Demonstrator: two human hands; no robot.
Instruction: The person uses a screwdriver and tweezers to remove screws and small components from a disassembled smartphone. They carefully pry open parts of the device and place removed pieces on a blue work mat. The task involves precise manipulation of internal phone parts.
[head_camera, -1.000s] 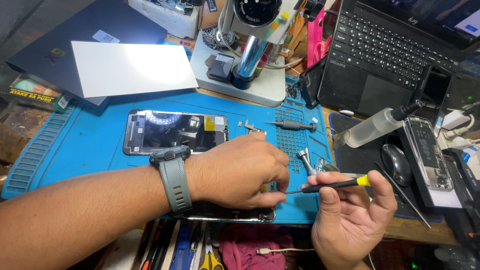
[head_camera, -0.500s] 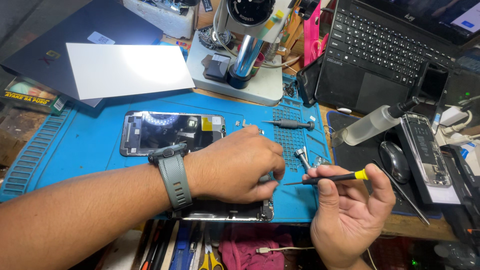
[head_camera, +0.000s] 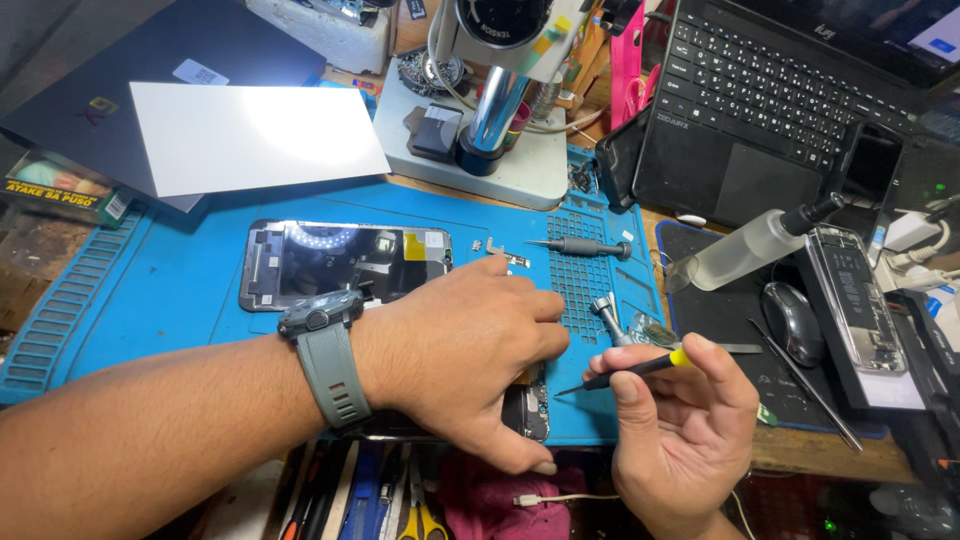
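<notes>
My left hand (head_camera: 470, 345), with a grey watch on the wrist, lies palm down over an opened phone body (head_camera: 527, 410) at the near edge of the blue work mat (head_camera: 180, 290) and holds it. Only the phone's right corner shows under the hand. My right hand (head_camera: 680, 430) grips a thin black screwdriver with a yellow band (head_camera: 632, 370), its tip pointing left toward the phone. A detached phone screen (head_camera: 345, 262) lies face down on the mat just beyond my left wrist.
A grey screwdriver (head_camera: 585, 246) and small metal parts lie on the mat's grid. A microscope stand (head_camera: 495, 100) stands behind; a white sheet (head_camera: 250, 135) lies back left. A laptop (head_camera: 780, 110), spray bottle (head_camera: 745, 248), mouse (head_camera: 793, 320) and another opened phone (head_camera: 855, 300) sit right.
The screwdriver tip has drawn back slightly from the phone and tilted. My left hand stays pressed on the phone. The view has shifted a little.
</notes>
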